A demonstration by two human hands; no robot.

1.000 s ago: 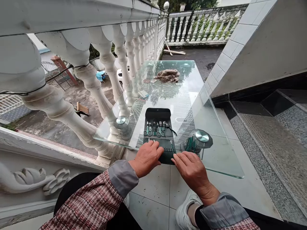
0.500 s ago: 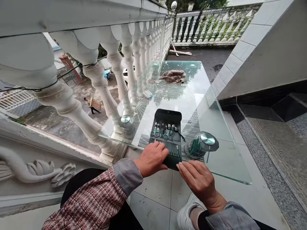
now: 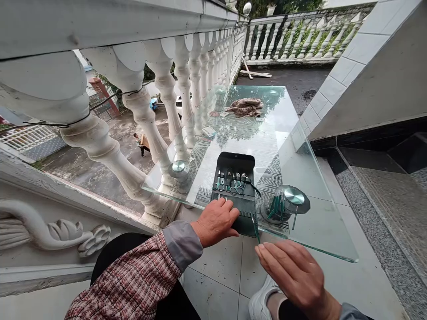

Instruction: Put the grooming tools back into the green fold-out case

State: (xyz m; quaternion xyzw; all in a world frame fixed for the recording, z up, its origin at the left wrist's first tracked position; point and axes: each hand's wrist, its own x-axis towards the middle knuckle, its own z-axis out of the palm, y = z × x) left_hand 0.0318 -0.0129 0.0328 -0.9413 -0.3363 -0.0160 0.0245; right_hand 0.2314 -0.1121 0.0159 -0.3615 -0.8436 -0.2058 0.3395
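Note:
An open black manicure kit case (image 3: 235,162) lies on the near part of a glass table (image 3: 300,209), with small scissors and clippers (image 3: 233,183) tucked in its loops. My left hand (image 3: 216,221) rests flat on the case's near-left corner, fingers together, pinning it down. My right hand (image 3: 293,275) sits just off the table's near edge, fingertips pinched on a thin green-handled tool (image 3: 256,229) that slants out from the case's lower right.
A white balustrade (image 3: 143,111) runs along the table's left side. A crumpled brown cloth (image 3: 246,107) and small cards (image 3: 209,131) lie at the far end. Round metal table mounts (image 3: 287,202) show through the glass. A tiled wall (image 3: 360,66) rises on the right.
My right hand has drawn back toward me from the case's edge, pulling the thin tool out with it. The left hand stays on the case. The view shifted slightly left.

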